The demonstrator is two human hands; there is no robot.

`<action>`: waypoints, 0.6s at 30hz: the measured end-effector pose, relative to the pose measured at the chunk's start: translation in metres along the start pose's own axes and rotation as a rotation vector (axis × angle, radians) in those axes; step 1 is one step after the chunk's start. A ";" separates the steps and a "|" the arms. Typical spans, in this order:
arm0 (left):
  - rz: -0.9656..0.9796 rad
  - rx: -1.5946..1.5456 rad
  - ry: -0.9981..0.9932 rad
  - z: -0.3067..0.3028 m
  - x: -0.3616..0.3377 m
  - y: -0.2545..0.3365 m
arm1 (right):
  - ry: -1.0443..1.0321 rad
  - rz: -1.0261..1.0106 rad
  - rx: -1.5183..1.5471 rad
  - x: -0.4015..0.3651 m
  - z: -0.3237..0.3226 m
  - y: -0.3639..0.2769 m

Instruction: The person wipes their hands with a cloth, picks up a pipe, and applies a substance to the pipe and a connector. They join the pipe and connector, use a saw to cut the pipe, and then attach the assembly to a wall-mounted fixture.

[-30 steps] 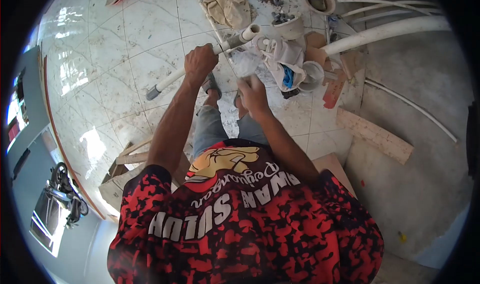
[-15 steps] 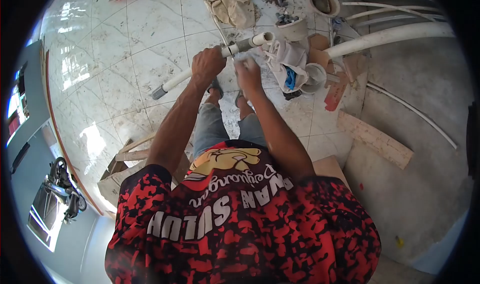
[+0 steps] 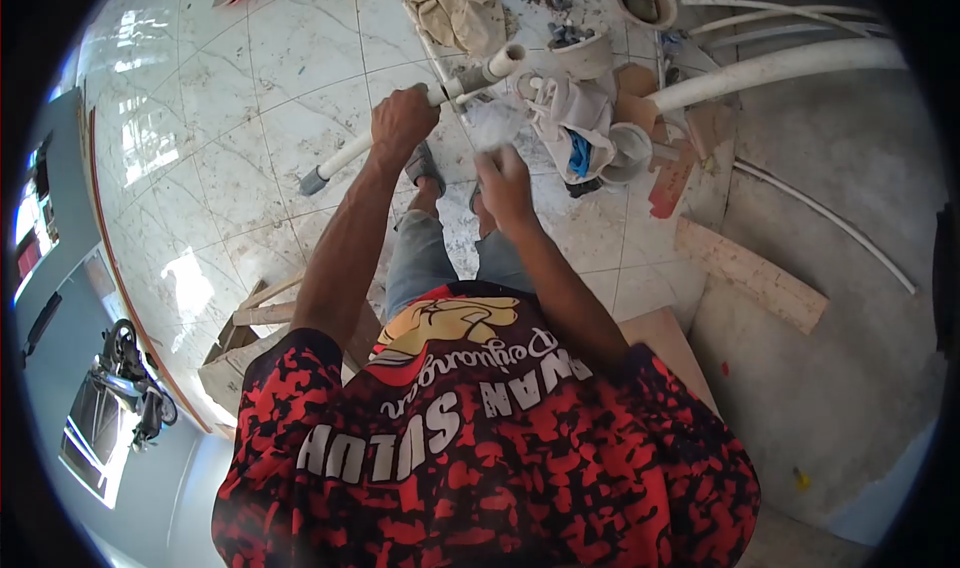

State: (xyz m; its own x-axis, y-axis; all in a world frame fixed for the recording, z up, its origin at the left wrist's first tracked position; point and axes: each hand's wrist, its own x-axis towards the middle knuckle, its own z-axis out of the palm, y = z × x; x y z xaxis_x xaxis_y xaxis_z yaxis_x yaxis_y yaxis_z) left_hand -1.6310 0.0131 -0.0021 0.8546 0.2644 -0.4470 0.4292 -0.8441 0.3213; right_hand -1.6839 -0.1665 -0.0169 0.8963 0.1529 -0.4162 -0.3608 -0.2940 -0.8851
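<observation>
My left hand [image 3: 404,123] is closed around a white plastic pipe [image 3: 350,155], which slants across in front of me. A grey fitting [image 3: 313,181] caps its lower left end, and its upper right end [image 3: 508,60] is an open mouth. A short thin branch sticks out of the pipe beyond my left hand. Below that end, my right hand [image 3: 505,186] is closed on a whitish, blurred wad [image 3: 495,126], perhaps cloth or plastic. The wad is apart from the pipe's mouth. My fingers on that side are partly smeared by motion.
A white sack [image 3: 570,113] with blue cloth, a white bucket [image 3: 630,153] and a tub of grey fittings [image 3: 582,53] stand right of my hands. A beige cloth [image 3: 455,8] lies ahead. Pipes [image 3: 790,73] and a wooden board [image 3: 750,276] lie to the right.
My right hand has moved down and away from the pipe with the whitish wad. The pipe and my left hand have shifted slightly left, and the pipe's far end has risen in view.
</observation>
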 end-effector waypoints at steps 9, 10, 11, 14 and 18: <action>0.027 0.046 0.033 0.005 0.000 0.007 | -0.001 -0.093 0.034 0.033 0.016 -0.004; 0.018 0.026 0.015 0.005 0.000 0.005 | -0.003 -0.105 0.031 0.015 0.005 0.000; 0.002 0.004 -0.007 0.005 -0.002 0.002 | -0.032 0.034 0.147 -0.006 -0.007 0.003; 0.034 -0.017 -0.004 0.006 -0.008 0.012 | -0.067 0.100 0.147 0.018 0.001 -0.001; -0.019 0.013 -0.058 0.007 -0.004 0.009 | -0.021 -0.039 0.041 0.049 0.019 -0.036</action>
State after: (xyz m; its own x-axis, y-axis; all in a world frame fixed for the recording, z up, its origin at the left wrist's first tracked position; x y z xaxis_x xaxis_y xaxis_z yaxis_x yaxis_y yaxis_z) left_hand -1.6325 0.0017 -0.0030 0.8276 0.2532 -0.5010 0.4410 -0.8454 0.3012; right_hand -1.6319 -0.1303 -0.0095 0.9046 0.1837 -0.3847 -0.3360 -0.2482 -0.9086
